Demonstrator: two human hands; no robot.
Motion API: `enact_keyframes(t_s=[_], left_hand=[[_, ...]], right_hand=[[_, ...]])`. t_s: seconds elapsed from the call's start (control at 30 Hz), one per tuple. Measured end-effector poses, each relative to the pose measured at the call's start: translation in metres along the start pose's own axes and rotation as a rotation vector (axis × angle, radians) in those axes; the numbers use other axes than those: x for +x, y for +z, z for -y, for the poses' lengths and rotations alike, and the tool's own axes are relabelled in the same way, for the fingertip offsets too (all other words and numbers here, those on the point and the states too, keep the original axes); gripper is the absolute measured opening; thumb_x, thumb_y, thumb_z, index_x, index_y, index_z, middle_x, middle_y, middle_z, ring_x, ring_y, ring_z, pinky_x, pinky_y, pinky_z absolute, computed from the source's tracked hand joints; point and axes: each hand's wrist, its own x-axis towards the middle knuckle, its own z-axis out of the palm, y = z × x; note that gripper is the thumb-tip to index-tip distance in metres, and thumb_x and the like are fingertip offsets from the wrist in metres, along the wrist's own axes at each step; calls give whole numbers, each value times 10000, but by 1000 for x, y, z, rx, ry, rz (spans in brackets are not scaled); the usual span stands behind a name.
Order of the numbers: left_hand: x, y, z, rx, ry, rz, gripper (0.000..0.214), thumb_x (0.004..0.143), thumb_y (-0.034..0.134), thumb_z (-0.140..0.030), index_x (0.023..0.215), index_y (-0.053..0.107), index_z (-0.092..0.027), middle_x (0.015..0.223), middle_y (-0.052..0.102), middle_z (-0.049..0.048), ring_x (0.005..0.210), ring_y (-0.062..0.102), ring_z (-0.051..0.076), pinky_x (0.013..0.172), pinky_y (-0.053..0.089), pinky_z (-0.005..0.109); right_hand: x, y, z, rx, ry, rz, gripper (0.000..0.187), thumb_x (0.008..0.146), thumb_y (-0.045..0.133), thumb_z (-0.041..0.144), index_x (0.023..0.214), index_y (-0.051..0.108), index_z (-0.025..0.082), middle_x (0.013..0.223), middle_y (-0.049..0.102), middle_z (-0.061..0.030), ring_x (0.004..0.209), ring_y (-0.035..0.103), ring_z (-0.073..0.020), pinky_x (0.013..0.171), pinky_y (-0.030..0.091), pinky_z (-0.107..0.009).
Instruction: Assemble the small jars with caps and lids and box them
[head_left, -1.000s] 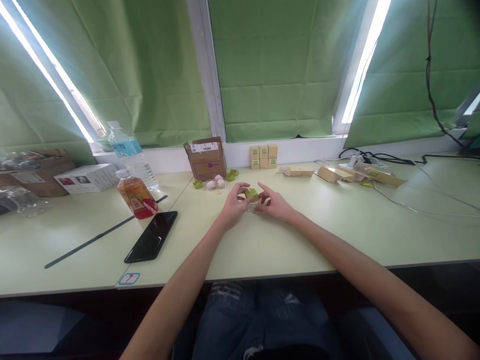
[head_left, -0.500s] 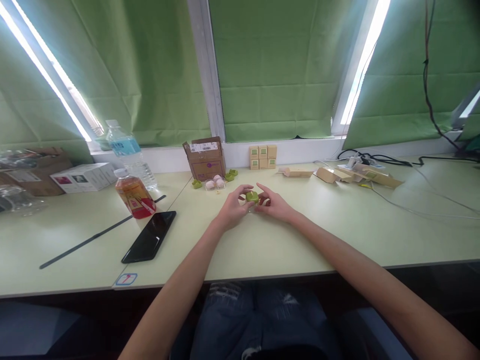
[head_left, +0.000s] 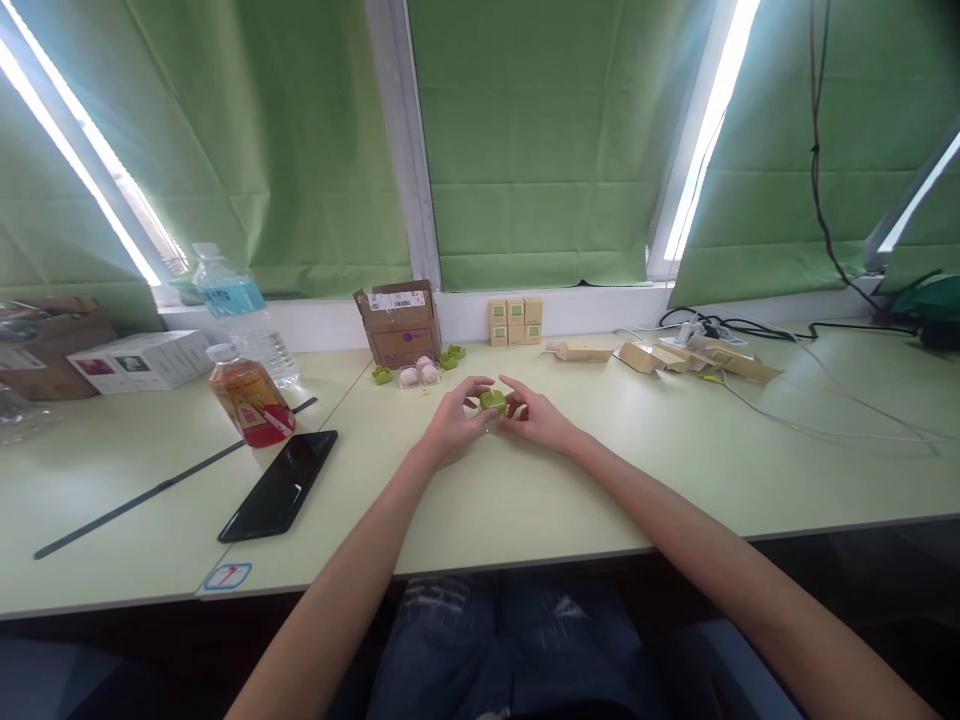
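Observation:
Between my two hands, above the table, is a small green rounded piece [head_left: 493, 401] with a smooth, lobed top. Something clear shows faintly beneath it. My left hand [head_left: 459, 418] grips it from the left, with thumb and fingers curled about it. On the other side, my right hand [head_left: 534, 415] holds its right edge between thumb and fingers. Farther back, pinkish round pieces [head_left: 418, 372] sit in a clear holder. Similar green lobed pieces lie beside them, one to the left [head_left: 382, 374] and some to the right [head_left: 452, 356].
A brown carton [head_left: 401, 325] and stacked small kraft boxes [head_left: 515, 322] stand at the back. Opened cardboard packaging [head_left: 660, 357] and cables [head_left: 750, 328] lie right. On the left are a phone [head_left: 279, 487], a tea bottle [head_left: 251, 396], a water bottle [head_left: 247, 315] and a dark strip [head_left: 142, 500].
The view has shifted slightly, so everything on the table appears a little farther left. Both hands keep their hold on the green piece, with only small finger movement.

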Motion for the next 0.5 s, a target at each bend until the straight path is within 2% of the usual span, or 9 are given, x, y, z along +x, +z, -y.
enact_keyframes(t_s=[0.13,0.33,0.5], left_hand=[[-3,0,2,25,-6,32,400,864,707,-333,1247,623,-255,1188,699,71,1151,639,240,960,519,400],[-3,-2,0,3,-28,61,314,856,697,-337,1157,698,-249,1143,720,65,1050,667,229,894,555,377],[0,-7,1,53,-26,91,328,845,704,-388,1146,740,-263,1120,749,58,1026,683,246,908,565,399]], right_hand=[[-1,-1,4,10,30,2,893,800,793,305,1575,353,265,1138,697,-60,831,639,-159,779,575,-346],[-2,-2,11,18,16,11,868,802,788,296,1563,370,271,1176,710,-67,869,644,-170,787,579,-350],[-2,-2,11,24,22,17,859,804,774,264,1562,369,279,1190,716,-64,861,644,-165,769,571,-335]])
